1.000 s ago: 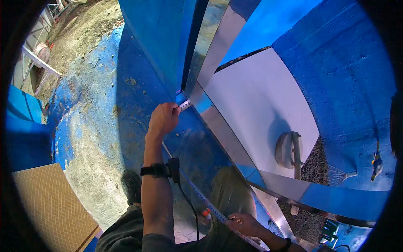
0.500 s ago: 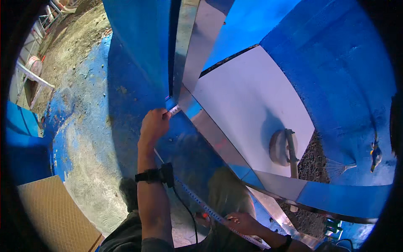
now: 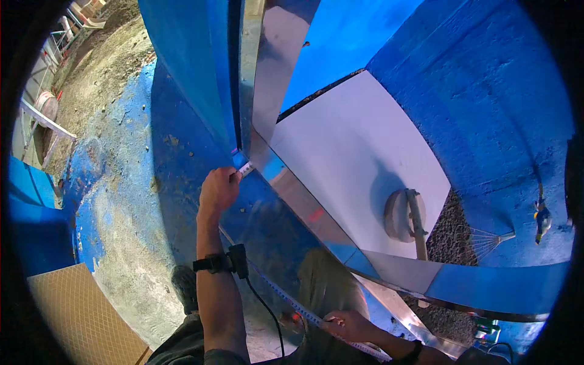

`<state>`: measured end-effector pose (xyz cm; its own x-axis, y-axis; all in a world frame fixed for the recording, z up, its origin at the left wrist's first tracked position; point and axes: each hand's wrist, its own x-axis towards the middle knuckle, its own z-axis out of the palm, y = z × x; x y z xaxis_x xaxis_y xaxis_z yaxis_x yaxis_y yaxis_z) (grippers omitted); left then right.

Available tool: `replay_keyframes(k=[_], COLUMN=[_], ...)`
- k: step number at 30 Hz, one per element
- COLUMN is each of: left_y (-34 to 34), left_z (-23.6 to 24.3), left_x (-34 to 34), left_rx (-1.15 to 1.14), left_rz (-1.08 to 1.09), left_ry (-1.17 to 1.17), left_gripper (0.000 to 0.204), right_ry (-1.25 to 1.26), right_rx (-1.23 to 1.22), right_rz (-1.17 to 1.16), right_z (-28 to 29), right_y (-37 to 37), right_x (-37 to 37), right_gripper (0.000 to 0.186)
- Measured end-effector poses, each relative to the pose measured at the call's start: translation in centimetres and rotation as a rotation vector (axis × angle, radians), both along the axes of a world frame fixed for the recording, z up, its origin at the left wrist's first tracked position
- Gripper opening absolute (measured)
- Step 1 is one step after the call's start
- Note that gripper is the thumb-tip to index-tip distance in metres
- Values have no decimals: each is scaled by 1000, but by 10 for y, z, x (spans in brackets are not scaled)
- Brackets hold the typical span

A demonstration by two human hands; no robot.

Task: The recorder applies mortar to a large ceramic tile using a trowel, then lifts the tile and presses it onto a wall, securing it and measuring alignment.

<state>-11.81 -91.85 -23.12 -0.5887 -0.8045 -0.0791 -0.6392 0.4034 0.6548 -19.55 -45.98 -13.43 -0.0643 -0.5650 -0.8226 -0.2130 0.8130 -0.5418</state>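
My left hand (image 3: 218, 190) is closed on the end of a measuring tape (image 3: 243, 170), held low beside the foot of an upright metal strip (image 3: 269, 91) where it meets a shiny lower rail (image 3: 307, 208). A black strap with a small device and cable (image 3: 237, 260) sits on that wrist. The tape runs diagonally behind my left forearm to my right hand (image 3: 345, 325), which is closed on it near the lower edge. A small red object (image 3: 295, 317) shows beside the tape.
A white panel (image 3: 350, 140) holds a round weight with a handle (image 3: 398, 216). Blue walls (image 3: 486, 103) surround it, with a rake head (image 3: 486, 240) and a hand tool (image 3: 541, 222) at right. A tan patterned board (image 3: 79, 310) lies lower left; a white frame (image 3: 48, 118) stands upper left.
The view has shifted, so the surroundings sit further left and my left hand appears lower and further left. Both hands keep their hold on the tape.
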Motion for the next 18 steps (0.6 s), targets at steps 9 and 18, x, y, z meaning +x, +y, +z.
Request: replay_keyframes(k=[9, 18], left_y=[-4, -45], left_z=[-4, -24], left_x=[3, 141], left_rx=[-20, 228], left_rz=[-20, 662], left_ry=[44, 242], left_gripper=[24, 35], right_ry=[-87, -107], right_rx=[81, 206], right_rz=[-106, 34], right_z=[5, 56], right_y=[1, 79], right_x=[-2, -36], right_gripper=[37, 44])
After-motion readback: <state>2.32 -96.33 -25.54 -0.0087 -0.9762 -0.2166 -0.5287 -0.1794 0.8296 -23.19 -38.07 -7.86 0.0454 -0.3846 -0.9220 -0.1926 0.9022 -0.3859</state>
